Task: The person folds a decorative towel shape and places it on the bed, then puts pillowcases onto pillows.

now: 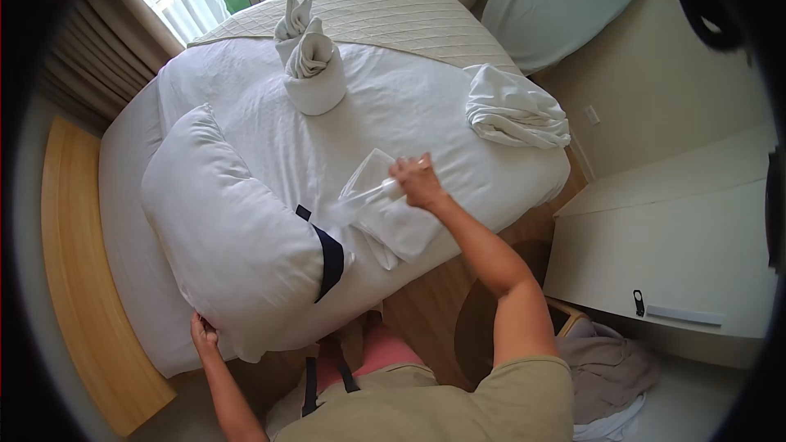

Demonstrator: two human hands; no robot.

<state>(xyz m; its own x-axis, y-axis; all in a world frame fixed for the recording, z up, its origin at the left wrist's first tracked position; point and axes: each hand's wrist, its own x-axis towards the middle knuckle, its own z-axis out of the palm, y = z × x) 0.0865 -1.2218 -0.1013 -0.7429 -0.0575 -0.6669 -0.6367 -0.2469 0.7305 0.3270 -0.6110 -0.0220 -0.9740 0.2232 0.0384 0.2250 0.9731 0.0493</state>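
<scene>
My left hand point(203, 333) is closed on the lower left edge of a plump white pillow point(233, 221) that lies on the bed point(417, 106). A dark navy band point(331, 263) lies across the pillow's right end. Above the bed, my right hand point(417, 182) is closed around a white thing with a slim shaft and a pale, motion-smeared end point(352, 208); its kind cannot be made out. Beneath that hand lies a folded white cloth point(401, 233).
Rolled white towels point(315, 86) with ear-like tops stand on the far bed. Bunched white linen point(516, 106) lies at the right. Beyond are a wooden headboard point(70, 254), a white cabinet point(663, 254) and a heap of brownish cloth point(610, 368).
</scene>
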